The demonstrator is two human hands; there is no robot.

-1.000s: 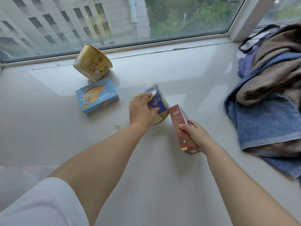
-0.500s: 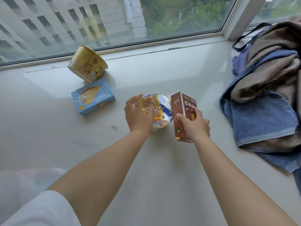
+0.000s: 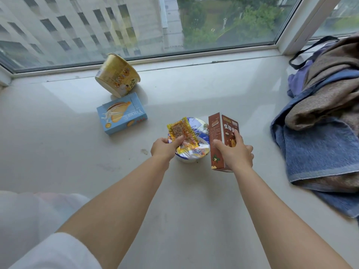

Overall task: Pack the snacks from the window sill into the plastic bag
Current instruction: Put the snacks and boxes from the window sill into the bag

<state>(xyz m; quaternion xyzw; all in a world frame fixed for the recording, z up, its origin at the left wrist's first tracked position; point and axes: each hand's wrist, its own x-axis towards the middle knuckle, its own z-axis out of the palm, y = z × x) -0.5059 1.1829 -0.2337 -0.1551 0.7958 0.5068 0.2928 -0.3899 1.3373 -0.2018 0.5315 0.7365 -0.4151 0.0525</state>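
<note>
My left hand [image 3: 166, 147] grips a blue-and-white noodle cup [image 3: 196, 150] together with a small yellow snack packet [image 3: 182, 133] pressed on its lid, just above the sill. My right hand [image 3: 234, 153] holds a brown snack box [image 3: 220, 136] upright beside the cup. A light blue biscuit box [image 3: 121, 113] lies flat on the window sill [image 3: 194, 200] further left. Behind it a yellow noodle bowl [image 3: 117, 74] is tipped on its side. A pale translucent plastic bag [image 3: 29, 214] shows at the lower left, by my sleeve.
A heap of blue and brown towels [image 3: 320, 136] with a black strap covers the right side of the sill. The window glass [image 3: 136, 26] and its frame run along the far edge.
My left hand has turned the noodle cup upright, lid up, with the yellow packet on top. My right hand has stood the brown box upright next to it.
</note>
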